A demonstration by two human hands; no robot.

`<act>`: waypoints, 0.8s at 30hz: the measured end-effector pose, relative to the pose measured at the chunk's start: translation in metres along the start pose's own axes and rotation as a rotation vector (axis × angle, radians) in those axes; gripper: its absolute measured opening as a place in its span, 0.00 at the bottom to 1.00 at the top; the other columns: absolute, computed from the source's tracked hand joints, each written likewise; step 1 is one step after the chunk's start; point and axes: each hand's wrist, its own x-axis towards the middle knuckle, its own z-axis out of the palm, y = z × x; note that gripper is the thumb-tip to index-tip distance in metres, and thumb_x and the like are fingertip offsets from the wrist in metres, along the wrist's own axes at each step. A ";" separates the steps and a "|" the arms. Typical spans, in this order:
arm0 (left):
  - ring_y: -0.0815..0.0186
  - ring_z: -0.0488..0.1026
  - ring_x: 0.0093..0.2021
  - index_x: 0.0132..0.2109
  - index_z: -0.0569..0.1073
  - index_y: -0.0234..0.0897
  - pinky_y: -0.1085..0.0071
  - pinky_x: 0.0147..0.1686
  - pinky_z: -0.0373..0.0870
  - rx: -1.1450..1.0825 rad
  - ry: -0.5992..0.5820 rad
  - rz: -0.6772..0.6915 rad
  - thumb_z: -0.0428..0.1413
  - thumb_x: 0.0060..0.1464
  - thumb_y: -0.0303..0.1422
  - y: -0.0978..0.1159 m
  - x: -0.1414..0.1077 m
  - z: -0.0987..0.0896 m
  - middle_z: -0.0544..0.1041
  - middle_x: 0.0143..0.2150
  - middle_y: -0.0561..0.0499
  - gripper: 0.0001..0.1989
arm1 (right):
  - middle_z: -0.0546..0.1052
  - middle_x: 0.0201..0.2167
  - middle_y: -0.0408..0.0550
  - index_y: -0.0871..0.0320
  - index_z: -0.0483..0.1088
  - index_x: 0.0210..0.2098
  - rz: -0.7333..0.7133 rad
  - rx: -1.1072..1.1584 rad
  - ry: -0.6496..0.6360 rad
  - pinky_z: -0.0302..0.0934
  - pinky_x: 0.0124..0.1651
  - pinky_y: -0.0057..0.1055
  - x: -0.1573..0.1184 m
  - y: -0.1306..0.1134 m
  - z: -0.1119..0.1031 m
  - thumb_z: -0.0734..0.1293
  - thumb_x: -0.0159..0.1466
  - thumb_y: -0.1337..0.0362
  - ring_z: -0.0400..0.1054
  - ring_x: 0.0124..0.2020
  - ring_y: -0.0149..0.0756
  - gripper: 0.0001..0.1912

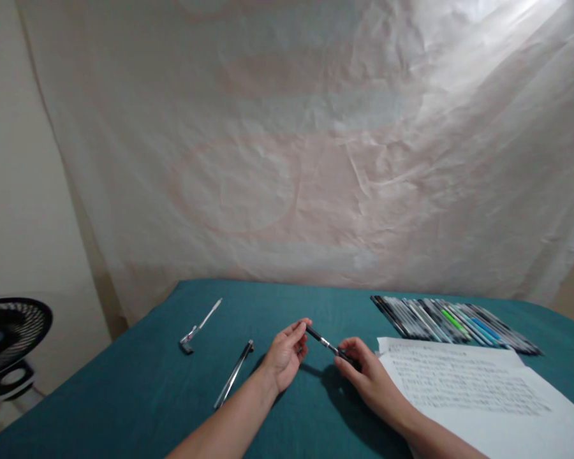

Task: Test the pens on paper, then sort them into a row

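Note:
Above the cloth, a dark pen (324, 342) with a silvery middle slants between both hands. The fingertips of my left hand (287, 357) pinch its upper left end. My right hand (361, 370) is closed around the lower right end and hides part of it. Whether the pen is whole or in two pieces I cannot tell. To the left of my left forearm lies a clear pen with a black tip (234, 375), perhaps with another alongside. Farther left there is a thin whitish refill-like stick (208, 317), close to a small dark piece (186, 348).
A row of several pens and markers (452, 322) lies at the back right. Handwritten paper sheets (463, 382) cover the right side of the green tablecloth (148, 389). Beyond the left edge stands a black fan (16, 331); a pale hanging sheet (287, 159) closes off the back.

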 end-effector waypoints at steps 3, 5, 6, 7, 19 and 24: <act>0.78 0.67 0.24 0.38 0.74 0.35 0.83 0.23 0.63 0.002 -0.005 0.002 0.60 0.43 0.30 0.000 0.000 -0.001 0.73 0.30 0.53 0.11 | 0.66 0.23 0.41 0.57 0.62 0.33 -0.005 0.006 -0.016 0.55 0.30 0.26 0.000 -0.004 -0.001 0.58 0.58 0.52 0.61 0.26 0.31 0.14; 0.79 0.68 0.25 0.38 0.74 0.35 0.83 0.23 0.63 0.000 -0.015 0.000 0.60 0.43 0.30 0.000 0.001 -0.002 0.73 0.31 0.53 0.11 | 0.65 0.20 0.40 0.57 0.63 0.29 0.002 -0.017 -0.033 0.54 0.29 0.25 0.000 -0.008 -0.003 0.55 0.60 0.51 0.60 0.24 0.30 0.16; 0.79 0.68 0.25 0.39 0.74 0.36 0.84 0.23 0.63 -0.001 -0.023 0.000 0.60 0.44 0.30 0.000 0.001 -0.003 0.73 0.32 0.53 0.11 | 0.65 0.18 0.40 0.57 0.63 0.26 0.006 -0.033 -0.040 0.53 0.28 0.25 0.000 -0.010 -0.003 0.54 0.61 0.51 0.59 0.22 0.29 0.17; 0.79 0.68 0.25 0.39 0.74 0.36 0.84 0.23 0.63 -0.001 -0.029 -0.001 0.60 0.44 0.30 -0.001 0.001 -0.003 0.73 0.32 0.53 0.12 | 0.64 0.17 0.40 0.58 0.63 0.24 0.011 -0.049 -0.047 0.52 0.27 0.25 0.000 -0.012 -0.004 0.54 0.61 0.52 0.58 0.21 0.29 0.19; 0.79 0.68 0.24 0.38 0.74 0.35 0.84 0.22 0.63 -0.008 -0.023 0.000 0.60 0.43 0.30 0.000 0.002 -0.002 0.72 0.26 0.55 0.12 | 0.65 0.19 0.39 0.58 0.64 0.28 -0.017 -0.041 -0.064 0.52 0.28 0.25 0.000 -0.009 -0.004 0.56 0.60 0.54 0.60 0.23 0.29 0.15; 0.79 0.67 0.24 0.39 0.74 0.35 0.84 0.23 0.62 0.014 -0.041 0.005 0.60 0.43 0.31 0.001 0.002 -0.002 0.71 0.27 0.55 0.12 | 0.64 0.17 0.39 0.59 0.65 0.25 0.011 -0.043 -0.085 0.48 0.24 0.24 0.001 -0.014 -0.006 0.56 0.61 0.53 0.57 0.21 0.28 0.17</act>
